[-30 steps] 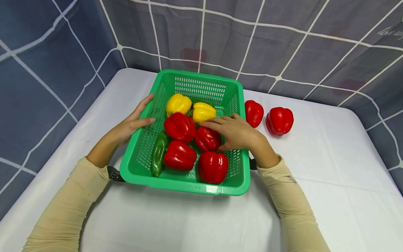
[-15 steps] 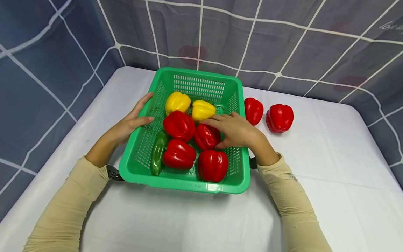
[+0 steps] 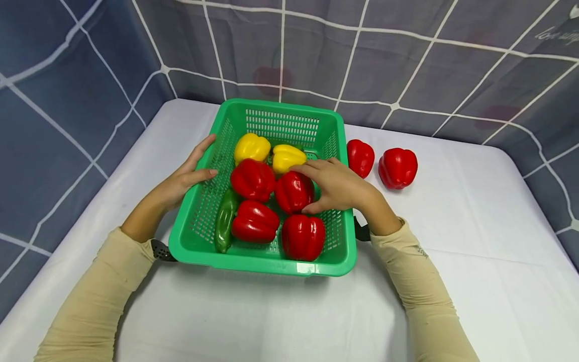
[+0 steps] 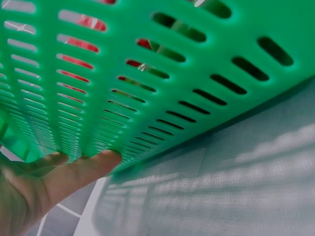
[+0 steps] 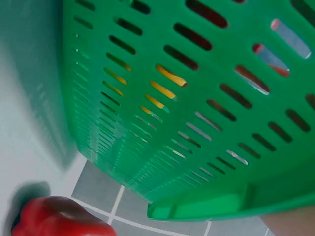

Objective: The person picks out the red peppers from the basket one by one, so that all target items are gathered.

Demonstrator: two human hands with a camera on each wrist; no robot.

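Red pepper (image 3: pixel 294 193) turned in right fingers (image 3: pixel 309 170), head view; wrist views unclear.

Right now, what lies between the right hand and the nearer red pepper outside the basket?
The basket's right wall, in the head view: right hand inside, that red pepper outside.

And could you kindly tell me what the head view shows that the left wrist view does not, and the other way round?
Only the head view shows the right hand gripping a red pepper, two loose red peppers on the white table outside the green basket, and the beige sleeves.

Only the left wrist view shows the slotted outer face of the basket's left wall, up close.

Both show the left hand, the basket, the table and the gridded backdrop.
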